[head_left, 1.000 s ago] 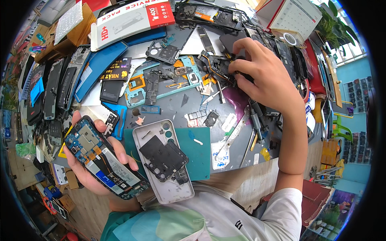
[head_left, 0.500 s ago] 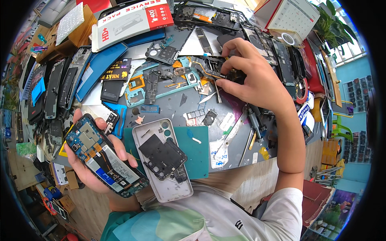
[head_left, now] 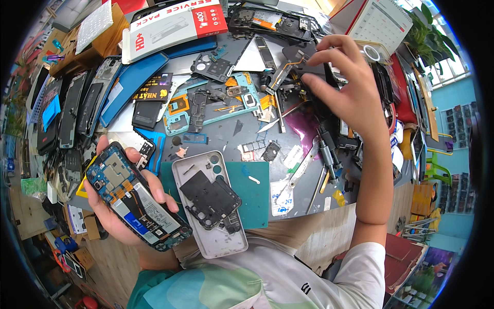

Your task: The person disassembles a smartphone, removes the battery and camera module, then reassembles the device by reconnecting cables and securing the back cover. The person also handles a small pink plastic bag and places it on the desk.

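Observation:
Tilted in my left hand [head_left: 116, 216] is an opened phone [head_left: 139, 198], its circuit board and battery showing; my fingers wrap round its edges. My right hand [head_left: 347, 85] is over the far part pile, thumb and fingers apart. By its fingertips a dark flex cable strip [head_left: 283, 76] with gold contacts lies slanted; the index fingertip seems to touch its end. Below, between my hands, a pale phone back cover [head_left: 231, 246] rests partly on a green mat [head_left: 257, 206]. A black inner cover [head_left: 208, 198] lies in it.
A light blue phone frame [head_left: 211, 119] and small parts are strewn across the grey table. A red-and-white box [head_left: 172, 31] and a desk calendar [head_left: 373, 23] stand at the back. Screwdrivers [head_left: 329, 154] and tweezers [head_left: 303, 167] lie at right; stacked phone parts [head_left: 74, 110] line the left.
My right hand has moved up and right, and its fingers have spread. The flex cable strip beside it has shifted and turned, now slanting up to the right. My left hand still holds the phone.

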{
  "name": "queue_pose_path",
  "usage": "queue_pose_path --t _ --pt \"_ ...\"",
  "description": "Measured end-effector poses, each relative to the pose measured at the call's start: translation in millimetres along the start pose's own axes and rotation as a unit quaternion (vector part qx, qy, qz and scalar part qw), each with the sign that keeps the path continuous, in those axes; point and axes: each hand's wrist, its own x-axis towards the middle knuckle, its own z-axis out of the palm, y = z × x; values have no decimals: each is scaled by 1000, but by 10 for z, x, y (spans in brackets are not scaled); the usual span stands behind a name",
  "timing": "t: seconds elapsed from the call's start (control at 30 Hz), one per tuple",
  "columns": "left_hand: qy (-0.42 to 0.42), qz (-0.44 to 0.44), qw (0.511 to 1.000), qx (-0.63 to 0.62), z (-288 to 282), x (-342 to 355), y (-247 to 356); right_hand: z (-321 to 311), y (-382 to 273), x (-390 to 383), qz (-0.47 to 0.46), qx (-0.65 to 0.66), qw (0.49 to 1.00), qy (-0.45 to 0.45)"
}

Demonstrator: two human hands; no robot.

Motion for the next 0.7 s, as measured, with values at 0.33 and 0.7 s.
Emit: queue_pose_path --t 0.33,0.7 --pt "6 2 1000 2 29 -1 0 272 -146 -62 -103 -57 990 -83" --pt "8 5 1000 12 11 5 -1 278 -102 -12 -34 -100 992 72"
